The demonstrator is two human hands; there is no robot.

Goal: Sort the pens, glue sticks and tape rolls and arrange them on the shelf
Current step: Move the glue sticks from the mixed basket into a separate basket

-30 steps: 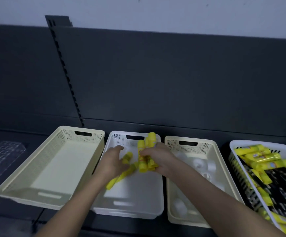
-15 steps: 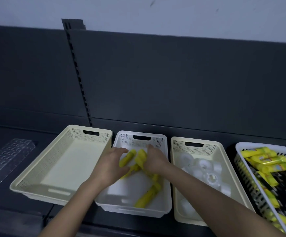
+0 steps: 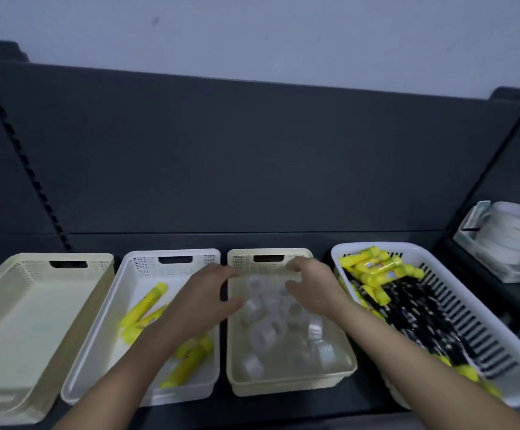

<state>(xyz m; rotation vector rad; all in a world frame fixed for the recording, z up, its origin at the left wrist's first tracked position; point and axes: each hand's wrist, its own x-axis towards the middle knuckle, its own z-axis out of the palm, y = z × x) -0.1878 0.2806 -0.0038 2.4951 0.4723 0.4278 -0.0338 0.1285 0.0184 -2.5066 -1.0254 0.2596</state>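
Three sorting trays stand in a row on the dark shelf. The left cream tray holds nothing. Several yellow glue sticks lie in the white middle tray. The right cream tray holds several clear tape rolls. My left hand hovers open over the gap between the white and right cream trays. Over the far end of the tape tray, my right hand is open too. At the far right, a white slatted basket contains mixed yellow glue sticks and black pens.
A stack of white bowls sits on the neighbouring shelf at the far right. The dark back panel rises behind the trays, with a slotted upright at the left.
Both hands have let go of the glue sticks, which now lie in the white tray. The hands and the view have shifted right, toward the tape tray and slatted basket.
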